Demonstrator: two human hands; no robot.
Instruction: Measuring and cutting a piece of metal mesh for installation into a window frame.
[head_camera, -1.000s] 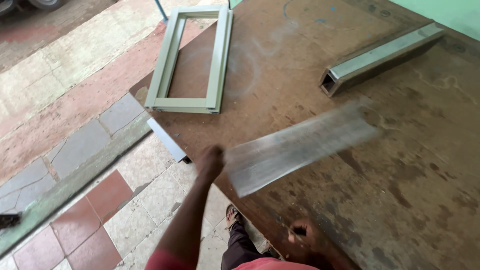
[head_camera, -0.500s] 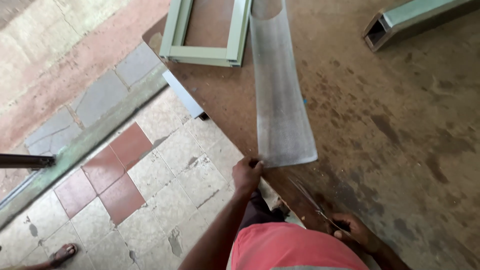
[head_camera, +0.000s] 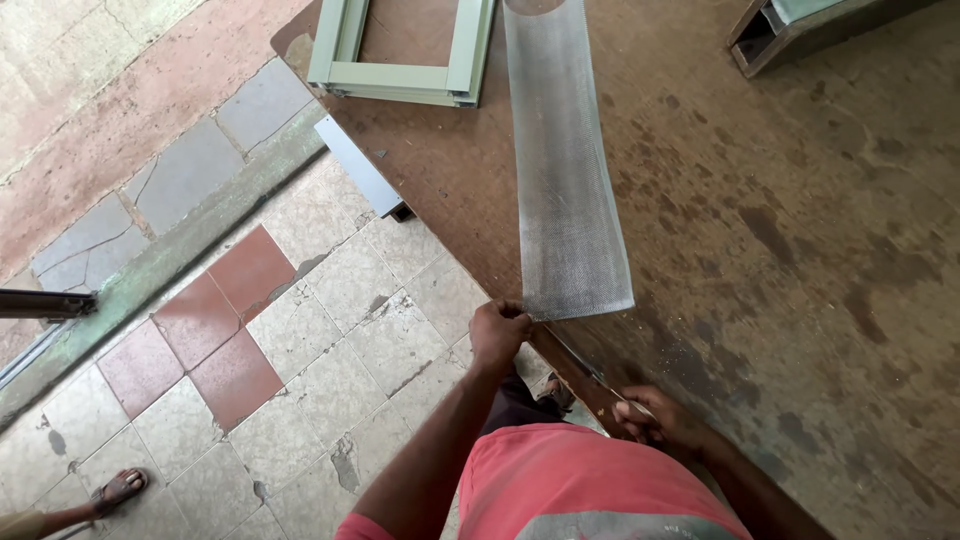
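While the left hand (head_camera: 498, 332) pinches the near corner of the mesh strip (head_camera: 562, 170) lying flat along the tabletop (head_camera: 800, 250), the right hand (head_camera: 655, 418) closes on a thin blade-like tool (head_camera: 585, 365) near that edge, with no cut yet visible.

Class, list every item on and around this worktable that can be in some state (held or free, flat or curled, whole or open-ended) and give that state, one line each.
mesh strip: lying lengthwise on the table, near corner pinched.
left hand: closed on the mesh strip's near corner.
right hand: closed on a thin metal tool.
thin metal tool: held, tip pointing at the mesh edge.
green frame: lying flat, untouched.
hollow rectangular bar: lying free, open end showing.
worktable: stained, dusty.
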